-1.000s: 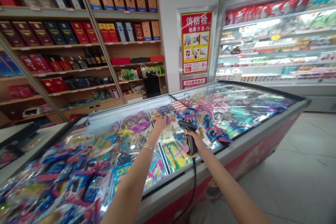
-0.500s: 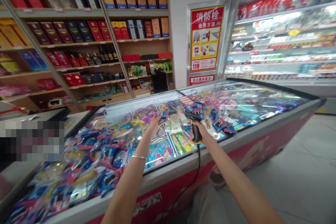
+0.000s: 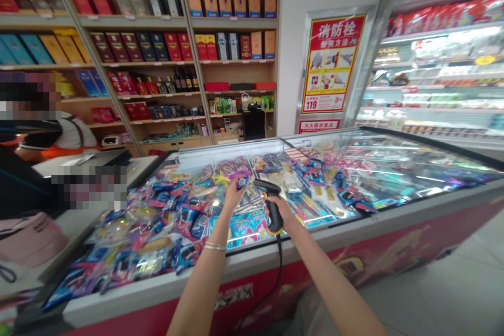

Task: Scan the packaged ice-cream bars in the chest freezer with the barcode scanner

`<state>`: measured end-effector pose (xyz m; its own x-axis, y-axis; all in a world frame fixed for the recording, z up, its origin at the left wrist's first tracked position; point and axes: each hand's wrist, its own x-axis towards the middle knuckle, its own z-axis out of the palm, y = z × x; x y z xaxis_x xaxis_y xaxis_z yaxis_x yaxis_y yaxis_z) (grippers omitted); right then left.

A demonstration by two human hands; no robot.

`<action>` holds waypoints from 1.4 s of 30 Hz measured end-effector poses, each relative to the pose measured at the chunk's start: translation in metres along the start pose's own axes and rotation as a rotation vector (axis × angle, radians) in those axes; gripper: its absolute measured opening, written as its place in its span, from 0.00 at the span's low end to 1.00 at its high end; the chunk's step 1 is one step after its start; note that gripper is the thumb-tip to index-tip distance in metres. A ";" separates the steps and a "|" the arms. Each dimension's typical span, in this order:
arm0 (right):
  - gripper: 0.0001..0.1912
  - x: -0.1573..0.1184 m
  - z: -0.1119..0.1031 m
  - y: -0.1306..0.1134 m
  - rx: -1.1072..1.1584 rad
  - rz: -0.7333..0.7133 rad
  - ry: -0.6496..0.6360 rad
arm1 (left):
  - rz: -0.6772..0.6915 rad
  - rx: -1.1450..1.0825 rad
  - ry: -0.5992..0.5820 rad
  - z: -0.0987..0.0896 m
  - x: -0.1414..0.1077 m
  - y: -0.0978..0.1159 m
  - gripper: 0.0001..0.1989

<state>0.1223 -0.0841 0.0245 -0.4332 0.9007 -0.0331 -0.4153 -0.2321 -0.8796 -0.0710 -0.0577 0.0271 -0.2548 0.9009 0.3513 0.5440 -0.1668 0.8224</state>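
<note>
Black scanner (image 3: 273, 211) is hovering above the freezer (image 3: 394, 218) — right hand (image 3: 285, 214) gripping it, apparently for aiming — while left hand (image 3: 233, 195) is pinching a blue packet (image 3: 241, 182).

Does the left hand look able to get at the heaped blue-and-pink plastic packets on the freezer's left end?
Probably yes: the heaped packets lie uncovered close by, with nothing blocking the way, though the left hand is holding a small blue plastic packet.

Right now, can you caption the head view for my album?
Left hand holds a blue packet, right hand a corded barcode scanner, over a display freezer.
</note>
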 end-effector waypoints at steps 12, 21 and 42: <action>0.09 -0.002 -0.004 0.003 -0.017 -0.005 -0.057 | -0.071 0.276 0.050 -0.011 -0.005 0.015 0.19; 0.11 -0.002 -0.008 0.004 -0.011 0.017 -0.016 | -0.029 0.372 0.016 -0.013 -0.007 0.022 0.20; 0.09 0.013 0.098 0.047 -0.048 0.130 -0.149 | -0.072 0.843 0.306 -0.183 -0.079 -0.019 0.25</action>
<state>0.0188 -0.1194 0.0297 -0.5956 0.7992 -0.0808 -0.3107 -0.3219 -0.8943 -0.2072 -0.1988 0.0652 -0.4468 0.7317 0.5148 0.8940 0.3434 0.2879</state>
